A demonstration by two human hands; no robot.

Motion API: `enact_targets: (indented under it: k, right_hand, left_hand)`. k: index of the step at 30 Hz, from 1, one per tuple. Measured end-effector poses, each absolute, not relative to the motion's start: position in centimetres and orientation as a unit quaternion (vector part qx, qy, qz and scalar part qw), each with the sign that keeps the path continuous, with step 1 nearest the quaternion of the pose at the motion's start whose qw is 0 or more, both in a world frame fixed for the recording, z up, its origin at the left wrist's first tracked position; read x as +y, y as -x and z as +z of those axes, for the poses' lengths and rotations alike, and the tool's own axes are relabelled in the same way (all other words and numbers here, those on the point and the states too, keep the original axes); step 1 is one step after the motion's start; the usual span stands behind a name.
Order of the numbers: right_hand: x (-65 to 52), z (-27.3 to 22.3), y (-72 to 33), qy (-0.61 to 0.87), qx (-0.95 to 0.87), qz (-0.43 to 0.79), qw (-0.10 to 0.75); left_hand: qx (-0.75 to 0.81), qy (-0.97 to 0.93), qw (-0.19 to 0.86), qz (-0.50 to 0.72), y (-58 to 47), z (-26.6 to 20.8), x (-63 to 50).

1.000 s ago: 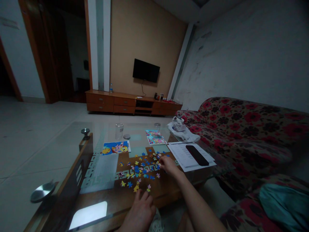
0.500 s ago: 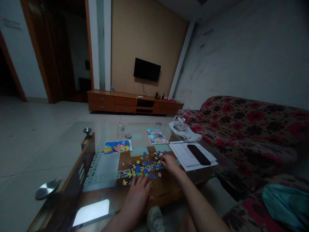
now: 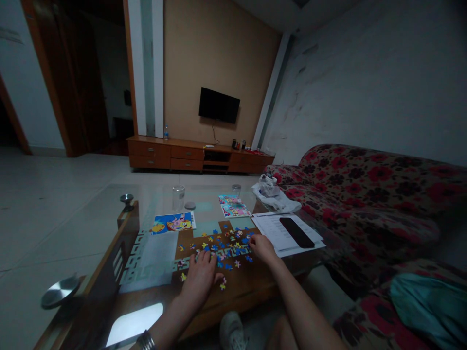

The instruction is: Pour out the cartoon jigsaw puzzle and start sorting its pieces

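Note:
Many small jigsaw pieces (image 3: 237, 264) in blue, yellow and pink lie loose on the glass-topped coffee table (image 3: 153, 287). My left hand (image 3: 202, 273) rests palm down over the near left side of the spread, fingers apart, covering some pieces. At the right edge of the pieces is my right hand (image 3: 263, 249), its fingers curled together and the fingertips low by the glass. Whatever those fingers pinch, if anything, is hidden. Beyond the pieces lie a blue and yellow cartoon picture (image 3: 173, 223) and a pink and light-blue picture (image 3: 234, 206).
A black phone (image 3: 296, 232) lies on white paper sheets (image 3: 268, 227) to the right. Farther back are a clear glass jar (image 3: 178, 198), a round lid (image 3: 189, 206) and a white plastic bag (image 3: 279, 198). A flowered sofa (image 3: 346, 194) runs along the right side.
My left hand has moved forward and left onto the pieces, and a yellow piece now shows to the right of its thumb. My right hand has shifted slightly right. The view has turned a little.

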State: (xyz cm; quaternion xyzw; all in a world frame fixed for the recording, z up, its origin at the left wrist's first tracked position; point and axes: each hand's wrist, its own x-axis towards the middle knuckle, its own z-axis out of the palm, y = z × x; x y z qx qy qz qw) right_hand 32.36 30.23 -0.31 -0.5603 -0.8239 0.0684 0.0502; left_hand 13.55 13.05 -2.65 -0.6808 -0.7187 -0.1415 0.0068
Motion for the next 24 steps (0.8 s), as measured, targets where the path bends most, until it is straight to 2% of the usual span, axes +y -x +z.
enact_targets:
  k: [7, 14, 18, 24]
  right_hand:
    - [29.9, -0.1, -31.1, 0.541, -0.834, 0.066, 0.083]
    - [27.8, -1.1, -25.8, 0.394, -0.902, 0.125, 0.121]
    - [26.8, -1.2, -23.5, 0.377, -0.911, 0.133, 0.108]
    - [26.3, -0.9, -22.1, 0.43, -0.891, 0.124, 0.074]
  left_hand:
    - [-0.703, 0.692, 0.018, -0.161, -13.3, -3.5, 13.8]
    - [-0.696, 0.702, 0.024, -0.152, -12.6, -4.8, 14.8]
    - [-0.693, 0.706, 0.023, -0.147, -12.4, -4.9, 14.7]
    - [-0.694, 0.704, 0.011, -0.152, -12.4, -4.9, 14.8]
